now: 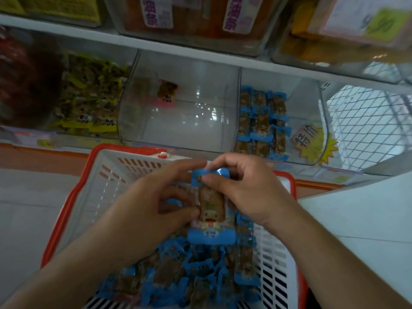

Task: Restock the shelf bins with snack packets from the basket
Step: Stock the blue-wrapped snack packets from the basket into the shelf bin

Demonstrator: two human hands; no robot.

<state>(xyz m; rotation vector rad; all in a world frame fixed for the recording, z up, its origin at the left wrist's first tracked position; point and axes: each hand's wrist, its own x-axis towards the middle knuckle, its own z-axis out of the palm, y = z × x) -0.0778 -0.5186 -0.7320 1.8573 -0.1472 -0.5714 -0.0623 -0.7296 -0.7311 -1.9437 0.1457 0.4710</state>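
A white basket with an orange rim (89, 179) sits below the shelf, its bottom covered with several blue snack packets (178, 270). Over the basket, both hands hold a small stack of blue packets (211, 210). My left hand (156, 204) grips the stack's left side with curled fingers. My right hand (243, 186) pinches the top blue edge between thumb and fingers. On the shelf behind, the right clear bin (310, 108) holds several rows of the same blue packets (263, 121).
The middle clear bin (182, 126) holds one pink packet (166, 92) at its back. The left bin is full of yellow-green packets (89, 101). A yellow starburst price tag (312, 143) sticks on the right bin. Upper-shelf bins hang above. White wire mesh (365, 121) stands at right.
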